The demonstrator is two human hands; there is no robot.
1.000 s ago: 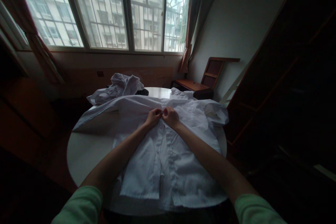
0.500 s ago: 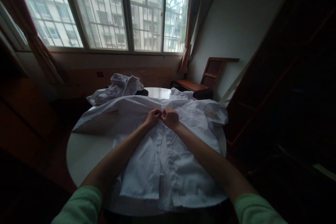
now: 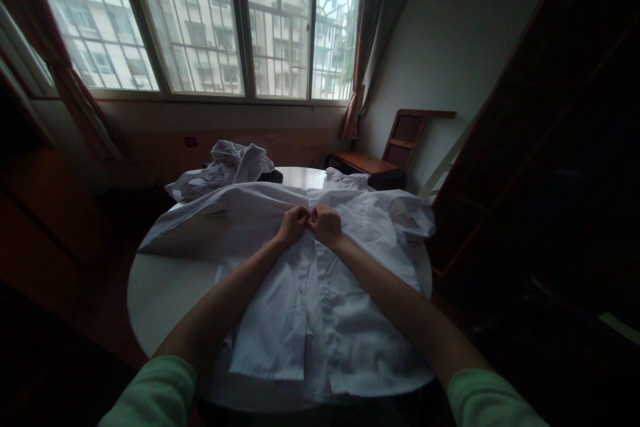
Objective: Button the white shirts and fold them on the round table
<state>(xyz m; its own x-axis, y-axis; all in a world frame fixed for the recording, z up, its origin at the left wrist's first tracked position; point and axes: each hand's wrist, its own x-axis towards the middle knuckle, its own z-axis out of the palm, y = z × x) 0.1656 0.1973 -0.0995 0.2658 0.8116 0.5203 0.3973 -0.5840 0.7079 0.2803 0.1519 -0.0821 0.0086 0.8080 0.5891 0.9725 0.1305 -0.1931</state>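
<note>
A white long-sleeved shirt [image 3: 370,320] lies spread on a round white table [image 3: 165,293], its front facing up and its hem toward me. Below my hands the two front edges lie apart, with a gap between them. My left hand [image 3: 293,224] is closed in a pinch on the front edge, high on the shirt. Right against it, my right hand [image 3: 326,224] also pinches the cloth of the front. The fingertips meet, and whatever small part of the shirt is between them, such as a button, is hidden.
Crumpled white clothes [image 3: 235,163] lie at the table's far left, beside a dark patterned item [image 3: 272,177]. Another folded white cloth [image 3: 346,179] lies at the far right. A wooden chair [image 3: 370,163] stands behind the table, under the barred window [image 3: 200,33].
Both hands stay at the same spot on the shirt front. Only the fingers and wrists have shifted very slightly.
</note>
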